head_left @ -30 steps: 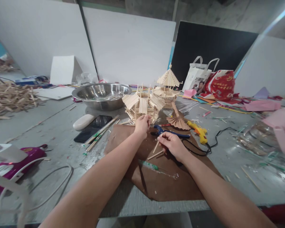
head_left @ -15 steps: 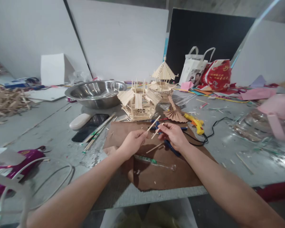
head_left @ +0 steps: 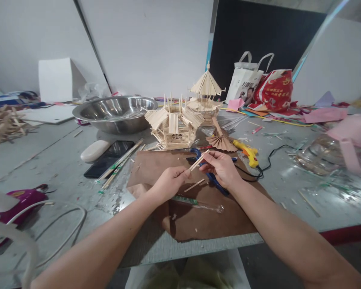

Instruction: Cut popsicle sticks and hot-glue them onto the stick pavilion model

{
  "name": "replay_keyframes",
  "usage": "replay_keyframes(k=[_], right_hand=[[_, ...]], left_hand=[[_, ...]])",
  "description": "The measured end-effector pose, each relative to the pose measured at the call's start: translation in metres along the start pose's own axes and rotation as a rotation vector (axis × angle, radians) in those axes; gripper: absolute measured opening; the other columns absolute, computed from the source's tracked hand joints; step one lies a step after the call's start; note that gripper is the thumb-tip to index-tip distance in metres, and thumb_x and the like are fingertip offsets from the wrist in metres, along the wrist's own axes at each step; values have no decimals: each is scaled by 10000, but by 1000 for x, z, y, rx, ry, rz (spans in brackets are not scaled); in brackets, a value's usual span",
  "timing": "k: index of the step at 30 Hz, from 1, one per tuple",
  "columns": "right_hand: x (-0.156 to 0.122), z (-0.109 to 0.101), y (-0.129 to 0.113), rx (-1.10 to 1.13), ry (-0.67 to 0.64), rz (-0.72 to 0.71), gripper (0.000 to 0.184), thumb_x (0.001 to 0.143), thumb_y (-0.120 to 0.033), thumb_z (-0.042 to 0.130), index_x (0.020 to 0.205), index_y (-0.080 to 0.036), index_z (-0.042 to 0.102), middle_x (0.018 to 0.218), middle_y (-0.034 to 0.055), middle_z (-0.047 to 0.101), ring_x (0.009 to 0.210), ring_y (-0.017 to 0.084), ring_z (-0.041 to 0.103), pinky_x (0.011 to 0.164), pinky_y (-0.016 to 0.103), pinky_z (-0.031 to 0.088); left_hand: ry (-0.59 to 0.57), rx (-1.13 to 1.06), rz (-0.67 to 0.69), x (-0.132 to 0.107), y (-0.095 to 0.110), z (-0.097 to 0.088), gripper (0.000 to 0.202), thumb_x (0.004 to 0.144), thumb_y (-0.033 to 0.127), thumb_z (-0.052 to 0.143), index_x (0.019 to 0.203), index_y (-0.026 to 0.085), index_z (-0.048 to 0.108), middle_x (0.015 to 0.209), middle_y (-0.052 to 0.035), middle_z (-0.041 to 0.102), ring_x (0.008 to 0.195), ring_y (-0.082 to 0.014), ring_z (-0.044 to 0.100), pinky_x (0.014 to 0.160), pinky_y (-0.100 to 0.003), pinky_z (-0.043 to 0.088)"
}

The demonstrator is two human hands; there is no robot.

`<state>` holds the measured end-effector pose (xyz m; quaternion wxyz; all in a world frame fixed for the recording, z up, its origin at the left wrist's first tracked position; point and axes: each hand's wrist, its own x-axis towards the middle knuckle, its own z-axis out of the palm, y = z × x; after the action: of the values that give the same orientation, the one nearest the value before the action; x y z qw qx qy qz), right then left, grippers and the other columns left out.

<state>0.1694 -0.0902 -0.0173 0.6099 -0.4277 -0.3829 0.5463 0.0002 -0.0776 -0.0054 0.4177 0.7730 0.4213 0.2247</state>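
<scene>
Apparently paired, thin sticks [head_left: 197,162] lie between the left hand [head_left: 172,181] and right hand [head_left: 222,167], each pinched closed on an end.

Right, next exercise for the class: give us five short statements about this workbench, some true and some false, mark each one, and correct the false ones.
1. The left hand and the right hand hold thin wooden sticks above the brown sheet. True.
2. The blue-handled pliers are gripped in the left hand. False: they lie on the brown sheet.
3. The white rounded object lies beside the black phone. True.
4. The metal bowl is turned upside down. False: it stands with its open side up.
5. The yellow glue gun lies to the left of the black phone. False: it lies to the right of it.
</scene>
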Motion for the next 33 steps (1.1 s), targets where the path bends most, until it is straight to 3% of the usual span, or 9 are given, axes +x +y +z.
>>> replay_keyframes(k=[11, 24, 33], right_hand=[[-1, 0, 1, 0, -2, -11, 197, 605, -326, 671, 645, -156, 579, 555, -30, 614, 444, 92, 591, 438, 179, 482], [-2, 2, 1, 24, 60, -15, 195, 607, -309, 672, 655, -158, 558, 573, -16, 634, 488, 105, 614, 443, 170, 488], [-4, 5, -1, 44, 92, -5, 202, 598, -301, 675, 662, -162, 544, 559, -17, 631, 487, 109, 617, 434, 165, 486]], left_hand=[[7, -14, 17, -1, 0, 0, 336, 753, 425, 413, 636, 160, 584, 419, 58, 348, 402, -72, 300, 402, -191, 212], [148, 255, 131, -4, -2, 8, 248, 801, 363, 351, 724, 185, 505, 537, 36, 439, 494, -95, 399, 488, -200, 261], [205, 476, 140, -5, -4, 10, 314, 817, 382, 315, 598, 191, 433, 519, 14, 445, 456, -100, 372, 480, -215, 231]])
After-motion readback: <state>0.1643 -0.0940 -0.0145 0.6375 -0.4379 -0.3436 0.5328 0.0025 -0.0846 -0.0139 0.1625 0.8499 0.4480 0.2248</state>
